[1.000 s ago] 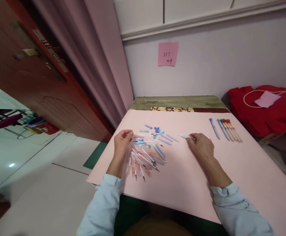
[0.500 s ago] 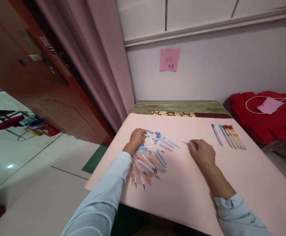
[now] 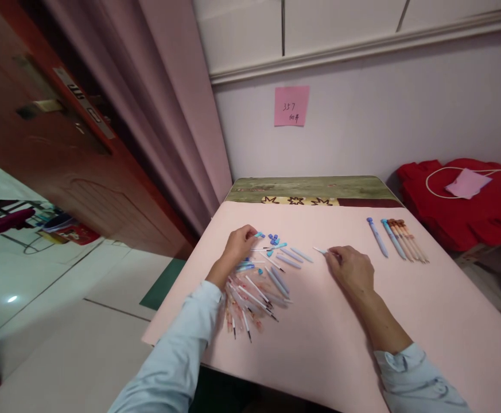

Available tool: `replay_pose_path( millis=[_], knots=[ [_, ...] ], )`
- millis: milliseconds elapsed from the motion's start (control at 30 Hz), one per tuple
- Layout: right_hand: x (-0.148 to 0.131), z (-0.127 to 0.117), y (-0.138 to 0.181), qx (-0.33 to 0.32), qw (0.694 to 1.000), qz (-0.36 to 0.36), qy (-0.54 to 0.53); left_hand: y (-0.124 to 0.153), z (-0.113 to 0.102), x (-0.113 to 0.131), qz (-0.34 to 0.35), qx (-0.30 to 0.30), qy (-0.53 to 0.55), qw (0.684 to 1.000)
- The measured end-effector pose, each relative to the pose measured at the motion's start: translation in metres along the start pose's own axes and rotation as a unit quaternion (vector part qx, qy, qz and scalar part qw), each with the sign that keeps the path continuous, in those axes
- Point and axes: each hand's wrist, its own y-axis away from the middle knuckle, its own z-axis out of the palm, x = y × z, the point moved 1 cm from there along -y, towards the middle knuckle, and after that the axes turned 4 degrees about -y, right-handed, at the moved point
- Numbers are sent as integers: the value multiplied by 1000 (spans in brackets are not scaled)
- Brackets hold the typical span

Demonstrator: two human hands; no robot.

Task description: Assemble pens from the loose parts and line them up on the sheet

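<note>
My left hand (image 3: 238, 246) pinches a small blue pen part (image 3: 259, 234) at its fingertips, just above the pink tabletop. Close to those fingers lie several dark blue pen caps (image 3: 273, 238) and a light blue pen piece (image 3: 279, 245). Pale blue pen barrels (image 3: 290, 261) are spread between my hands. My right hand (image 3: 353, 268) is closed on a thin white pen refill (image 3: 320, 250), whose end points left; the rest is hidden by the fingers. Below my left wrist sits a loose pile of white refills (image 3: 254, 295) and clear, red-patterned pieces (image 3: 235, 310).
At the right of the table (image 3: 319, 355), a blue-topped pen (image 3: 377, 238), a light blue pen (image 3: 393, 240) and several brown-topped pens (image 3: 409, 241) lie in a row. A red cloth-covered stool (image 3: 431, 212) stands beyond. A wooden door (image 3: 104, 183) is at left.
My left fingers have shifted slightly, and a blue pen part now shows in their pinch. My right hand keeps its grip on the refill, almost unmoved. The whole view has turned slightly.
</note>
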Motion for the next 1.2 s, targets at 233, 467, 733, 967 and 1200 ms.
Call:
replay_pose_path(
  millis=[233,467,733,967,1200],
  knots=[
    [1,-4,2,-40,997,11,63,72,11,62,-221,-49,591,774],
    [-9,-14,7,-11,998,29,-57,99,36,86,-338,32,734,589],
    [-48,-5,30,-34,898,-54,-436,97,40,68,-348,112,732,575],
    [-73,-21,45,14,877,-188,-442,101,48,69,-302,102,707,631],
    [-75,-29,43,39,889,-221,-399,93,48,80,-319,123,725,597]
  ],
)
